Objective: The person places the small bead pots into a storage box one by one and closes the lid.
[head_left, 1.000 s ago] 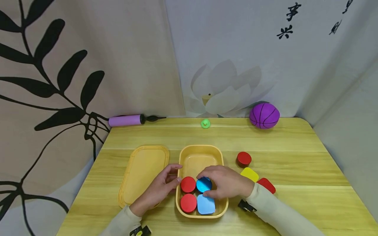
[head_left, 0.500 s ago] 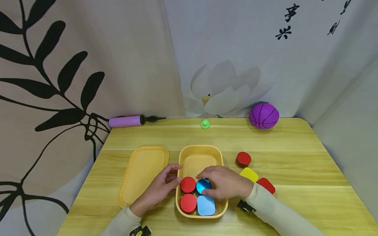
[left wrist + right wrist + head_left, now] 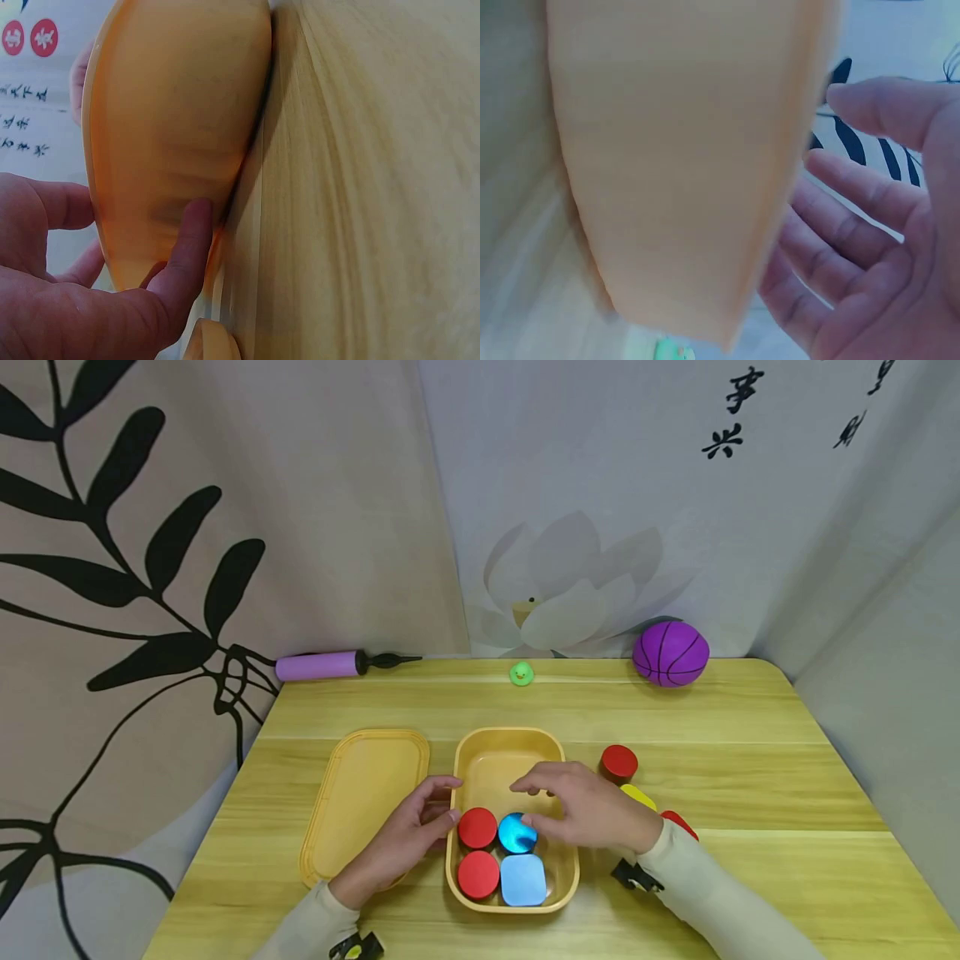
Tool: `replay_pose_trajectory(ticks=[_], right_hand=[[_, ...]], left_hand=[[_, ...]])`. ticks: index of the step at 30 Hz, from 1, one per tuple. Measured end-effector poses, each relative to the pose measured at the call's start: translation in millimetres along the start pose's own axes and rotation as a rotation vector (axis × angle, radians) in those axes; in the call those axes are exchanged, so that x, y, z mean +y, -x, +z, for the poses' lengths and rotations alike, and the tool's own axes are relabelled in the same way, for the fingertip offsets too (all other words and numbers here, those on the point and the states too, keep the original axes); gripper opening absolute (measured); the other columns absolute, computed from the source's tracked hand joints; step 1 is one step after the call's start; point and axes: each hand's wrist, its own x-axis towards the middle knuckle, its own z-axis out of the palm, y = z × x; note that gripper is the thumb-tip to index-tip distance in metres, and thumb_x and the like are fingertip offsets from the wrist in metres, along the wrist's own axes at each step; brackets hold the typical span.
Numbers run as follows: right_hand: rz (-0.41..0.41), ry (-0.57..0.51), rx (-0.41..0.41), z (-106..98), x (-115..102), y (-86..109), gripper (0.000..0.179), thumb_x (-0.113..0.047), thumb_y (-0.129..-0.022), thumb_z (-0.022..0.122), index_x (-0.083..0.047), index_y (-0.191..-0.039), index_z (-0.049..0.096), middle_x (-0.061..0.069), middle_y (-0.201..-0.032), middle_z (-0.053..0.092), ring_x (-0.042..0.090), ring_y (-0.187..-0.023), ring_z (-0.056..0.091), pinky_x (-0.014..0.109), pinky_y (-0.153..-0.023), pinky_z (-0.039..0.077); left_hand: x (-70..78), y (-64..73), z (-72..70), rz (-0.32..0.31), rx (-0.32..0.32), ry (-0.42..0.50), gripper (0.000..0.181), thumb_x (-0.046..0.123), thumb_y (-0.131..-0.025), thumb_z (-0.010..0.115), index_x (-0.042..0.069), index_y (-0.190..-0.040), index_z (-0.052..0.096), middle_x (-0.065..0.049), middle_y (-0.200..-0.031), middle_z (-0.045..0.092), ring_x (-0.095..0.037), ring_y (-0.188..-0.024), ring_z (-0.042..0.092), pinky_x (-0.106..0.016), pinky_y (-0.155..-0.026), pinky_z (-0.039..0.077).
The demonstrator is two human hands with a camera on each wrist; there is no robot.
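Note:
A yellow-orange plastic box (image 3: pixel 501 772) lies on the table in the head view. In its near half sit two red round blocks (image 3: pixel 477 828), a blue round block (image 3: pixel 516 833) and a light blue square block (image 3: pixel 523 881). My left hand (image 3: pixel 408 835) rests on the box's left side; in the left wrist view one fingertip (image 3: pixel 196 214) touches the outer wall. Above the box's right half hovers my right hand (image 3: pixel 596 806), fingers apart and holding nothing. The right wrist view has those spread fingers (image 3: pixel 855 180) beyond the box wall (image 3: pixel 667 165).
Left of the box lies its matching lid (image 3: pixel 375 793). To the right are a red round block (image 3: pixel 618 763), a yellow block (image 3: pixel 640 796) and another red block (image 3: pixel 680 823), partly behind the sleeve. Along the back lie a purple pump (image 3: pixel 318 666), green duck (image 3: pixel 521 673) and purple ball (image 3: pixel 671 653).
My right hand has let go of the blue round block, which stays in the box, and has risen slightly away and to the right. My left hand has not moved.

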Motion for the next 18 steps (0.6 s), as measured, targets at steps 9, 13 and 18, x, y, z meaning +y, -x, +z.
replay_pose_trajectory(ticks=[9, 13, 18], right_hand=[[-0.022, 0.015, 0.163, -21.5, 13.9, 10.9, 0.03, -0.027, -0.097, 0.077, -0.018, -0.126, 0.073, -0.007, -0.119, 0.075, 0.016, -0.102, 0.072, 0.036, -0.084, 0.061], [-0.028, -0.009, 0.224, -29.6, 23.1, 18.9, 0.03, -0.023, -0.096, 0.079, -0.018, -0.125, 0.073, -0.007, -0.117, 0.075, 0.014, -0.102, 0.072, 0.035, -0.084, 0.062], [0.019, 0.004, 0.271, -38.1, 34.8, 32.3, 0.029, -0.023, -0.097, 0.078, -0.019, -0.126, 0.073, -0.008, -0.116, 0.075, 0.011, -0.103, 0.071, 0.036, -0.083, 0.063]], left_hand=[[0.0, -0.1, -0.3, 0.002, -0.001, -0.005, 0.046, 0.018, -0.109, 0.061, 0.014, -0.153, 0.047, -0.022, -0.146, 0.052, -0.027, -0.119, 0.063, -0.042, -0.088, 0.061], [0.4, -0.3, -0.1, -0.001, 0.002, -0.004, 0.046, 0.017, -0.109, 0.06, 0.015, -0.153, 0.047, -0.021, -0.146, 0.052, -0.027, -0.119, 0.062, -0.042, -0.088, 0.061], [0.6, -0.4, 0.0, -0.003, 0.002, -0.002, 0.046, 0.017, -0.109, 0.06, 0.015, -0.152, 0.047, -0.021, -0.147, 0.051, -0.027, -0.12, 0.062, -0.041, -0.088, 0.061]])
